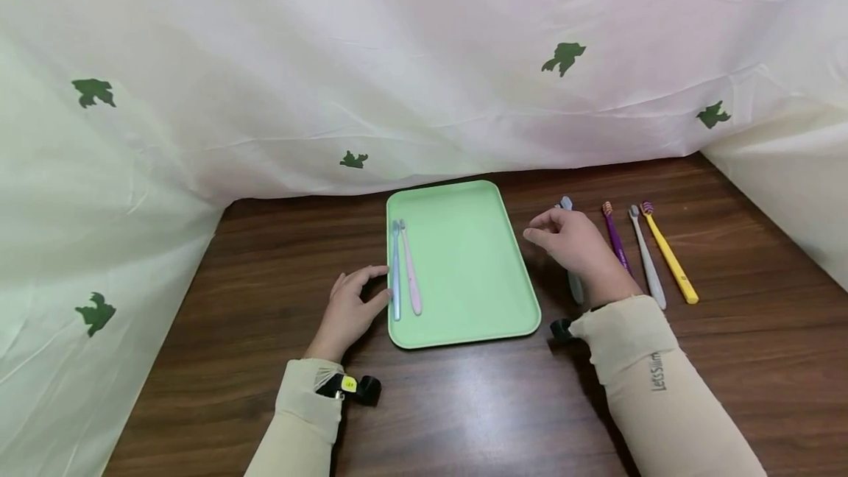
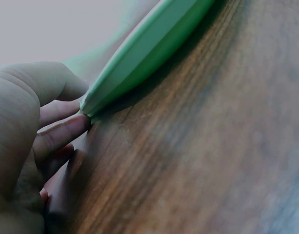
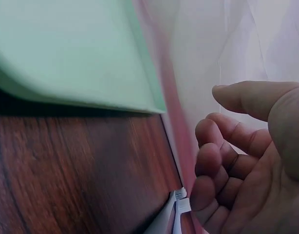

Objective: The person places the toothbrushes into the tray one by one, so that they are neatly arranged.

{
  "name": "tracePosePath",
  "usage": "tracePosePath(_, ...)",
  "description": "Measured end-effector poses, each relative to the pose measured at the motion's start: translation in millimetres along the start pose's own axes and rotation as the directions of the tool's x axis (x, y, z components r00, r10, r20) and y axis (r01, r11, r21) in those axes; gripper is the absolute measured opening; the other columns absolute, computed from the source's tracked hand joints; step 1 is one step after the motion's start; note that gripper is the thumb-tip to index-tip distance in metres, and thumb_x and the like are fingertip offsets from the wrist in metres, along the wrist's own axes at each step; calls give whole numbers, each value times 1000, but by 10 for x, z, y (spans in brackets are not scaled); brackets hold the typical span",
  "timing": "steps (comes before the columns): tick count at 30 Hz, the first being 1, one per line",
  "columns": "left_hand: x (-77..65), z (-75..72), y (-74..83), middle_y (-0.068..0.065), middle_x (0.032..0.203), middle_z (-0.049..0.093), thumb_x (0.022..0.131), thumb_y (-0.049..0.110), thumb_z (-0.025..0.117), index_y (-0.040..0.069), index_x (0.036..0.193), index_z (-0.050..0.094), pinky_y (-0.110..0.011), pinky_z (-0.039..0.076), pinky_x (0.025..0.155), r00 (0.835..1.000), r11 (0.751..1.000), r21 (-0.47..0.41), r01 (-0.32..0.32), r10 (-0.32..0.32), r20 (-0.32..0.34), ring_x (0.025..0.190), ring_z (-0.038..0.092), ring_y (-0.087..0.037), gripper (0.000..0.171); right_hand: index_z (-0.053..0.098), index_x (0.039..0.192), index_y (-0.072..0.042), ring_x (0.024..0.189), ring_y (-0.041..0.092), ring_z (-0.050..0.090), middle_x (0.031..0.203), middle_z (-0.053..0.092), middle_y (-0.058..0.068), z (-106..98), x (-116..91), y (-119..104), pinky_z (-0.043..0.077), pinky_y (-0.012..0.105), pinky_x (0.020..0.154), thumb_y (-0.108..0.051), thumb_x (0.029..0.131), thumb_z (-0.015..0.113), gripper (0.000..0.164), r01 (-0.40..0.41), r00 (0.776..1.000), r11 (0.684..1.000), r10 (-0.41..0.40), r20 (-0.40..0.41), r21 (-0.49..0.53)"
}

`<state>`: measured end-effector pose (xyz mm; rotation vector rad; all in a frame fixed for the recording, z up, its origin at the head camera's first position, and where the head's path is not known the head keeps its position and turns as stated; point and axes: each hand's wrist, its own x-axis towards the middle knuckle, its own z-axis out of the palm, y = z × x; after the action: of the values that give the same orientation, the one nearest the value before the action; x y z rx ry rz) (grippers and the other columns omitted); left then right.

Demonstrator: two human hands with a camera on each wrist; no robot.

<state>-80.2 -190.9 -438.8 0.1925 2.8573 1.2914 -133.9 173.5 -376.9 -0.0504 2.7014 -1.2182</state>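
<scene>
My left hand (image 1: 351, 308) pinches the left rim of a light green tray (image 1: 464, 263); in the left wrist view the thumb (image 2: 66, 83) lies at the rim's top and the fingertips at its underside. Inside the tray, along its left side, lie a blue toothbrush (image 1: 396, 271) and a pink toothbrush (image 1: 410, 271). My right hand (image 1: 573, 241) hovers just right of the tray, fingers loosely curled with nothing between them. Partly hidden beneath it is a grey-blue toothbrush (image 1: 575, 289). Two pale brush heads (image 3: 182, 201) show below the fingers in the right wrist view.
Right of my right hand lie a purple toothbrush (image 1: 616, 241), a light grey toothbrush (image 1: 648, 260) and a yellow toothbrush (image 1: 670, 256) on the dark wooden table (image 1: 265, 263). A white cloth (image 1: 424, 57) with green leaf shapes hangs along the back and sides.
</scene>
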Motion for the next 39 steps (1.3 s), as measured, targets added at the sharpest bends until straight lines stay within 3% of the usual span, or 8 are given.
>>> tracePosePath(12, -9, 11, 6, -6, 136, 62, 95, 22, 68, 12, 131, 65, -46, 7, 124, 1000, 1000, 0, -9, 9, 3, 138, 46, -27, 37, 60, 127, -2, 95, 32, 63, 108, 64, 19, -36, 4, 115, 52, 37, 73, -34, 102, 58, 41, -48, 998, 999, 47, 30, 19)
tracePosePath(18, -20, 10, 15, -6, 137, 62, 95, 22, 68, 13, 132, 65, -46, 7, 124, 1000, 1000, -1, 8, -8, 8, 138, 45, -27, 38, 59, 127, -1, 90, 30, 62, 108, 62, 19, -71, 6, 164, 51, 36, 68, -32, 101, 59, 41, -64, 998, 996, 65, 12, -55)
tracePosePath(26, -35, -4, 26, -6, 138, 61, 96, 23, 68, 13, 132, 65, -45, 7, 124, 1000, 1000, -2, 13, -13, 10, 139, 45, -27, 38, 58, 127, 1, 101, 38, 57, 122, 56, 26, -128, 15, 221, 51, 47, 77, -29, 101, 58, 40, -84, 996, 989, 83, -16, -118)
tracePosePath(39, -25, 0, 31, -6, 138, 61, 96, 23, 68, 12, 132, 65, -46, 7, 124, 1000, 1000, -4, 9, -9, 4, 138, 45, -27, 38, 62, 121, 5, 98, 38, 60, 116, 63, 26, -158, 28, 280, 53, 47, 74, -23, 98, 64, 37, -141, 990, 972, 136, -39, -190)
